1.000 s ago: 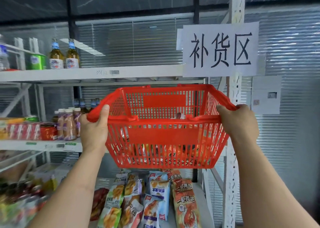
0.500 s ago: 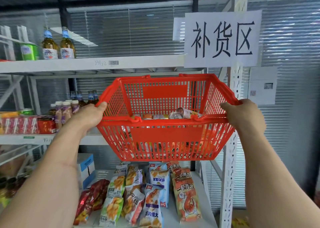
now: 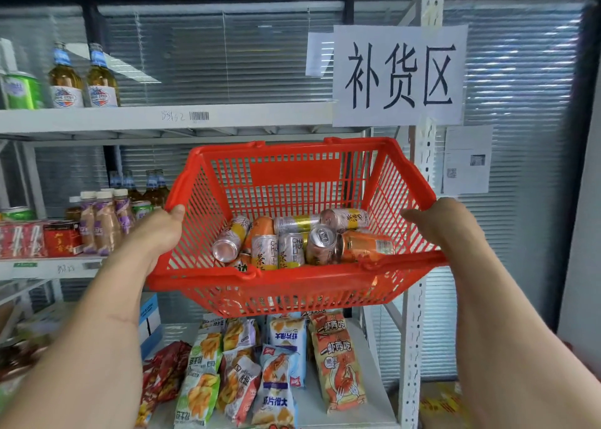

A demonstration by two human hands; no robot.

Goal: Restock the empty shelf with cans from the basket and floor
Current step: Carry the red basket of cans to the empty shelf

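I hold a red plastic basket (image 3: 294,178) in the air in front of the white shelving, about level with the middle shelf. My left hand (image 3: 159,233) grips its left rim, thumb over the edge. My right hand (image 3: 444,225) grips its right rim. Several drink cans (image 3: 302,240), pink, orange and silver, lie jumbled on the basket floor. The right part of the upper shelf (image 3: 260,114), just above the basket, carries nothing.
Two bottles (image 3: 83,77) and a green can stand at the upper shelf's left. Small bottles and red packs (image 3: 61,238) fill the middle shelf's left. Snack bags (image 3: 260,370) lie on the lower shelf. A paper sign (image 3: 398,75) hangs on the white upright post (image 3: 419,314).
The basket has come lower in view and tilted toward me, so the cans inside now show. Both hands keep their hold on the rims.
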